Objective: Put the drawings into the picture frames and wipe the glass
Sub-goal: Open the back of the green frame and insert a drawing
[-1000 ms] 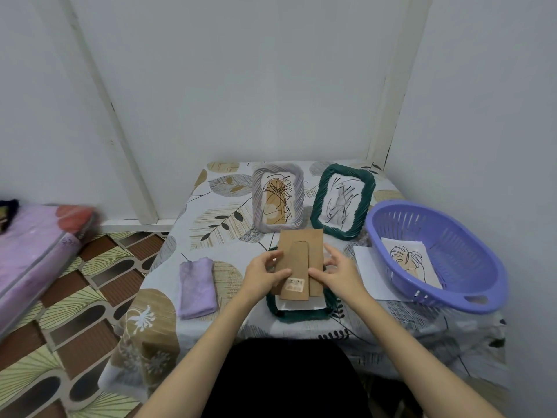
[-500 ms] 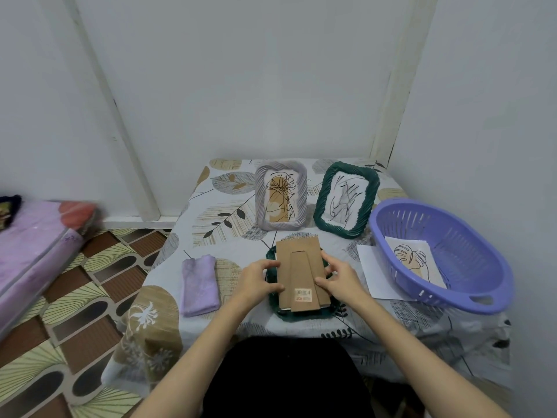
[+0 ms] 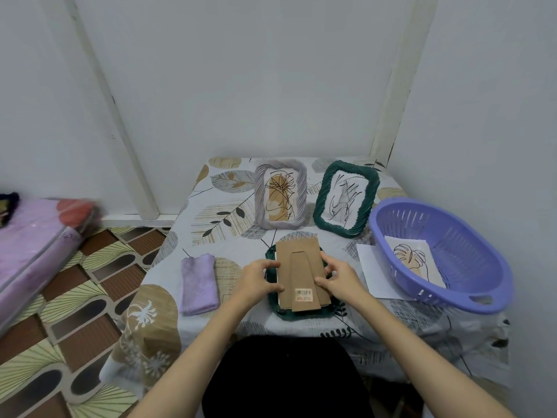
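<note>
Backing board (image 3: 298, 274) lies on face-down green frame (image 3: 272, 303) at table's (image 3: 211, 203) near edge. Left hand (image 3: 259, 280) pinches its left edge, right hand (image 3: 339, 279) its right; fingers curled.

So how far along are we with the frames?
Done: the grey frame and green frame stand with drawings inside. In hand: left hand and right hand seat the cardboard backing on a face-down frame. Left: the leaf drawing in the basket; the purple cloth lies folded.
</note>
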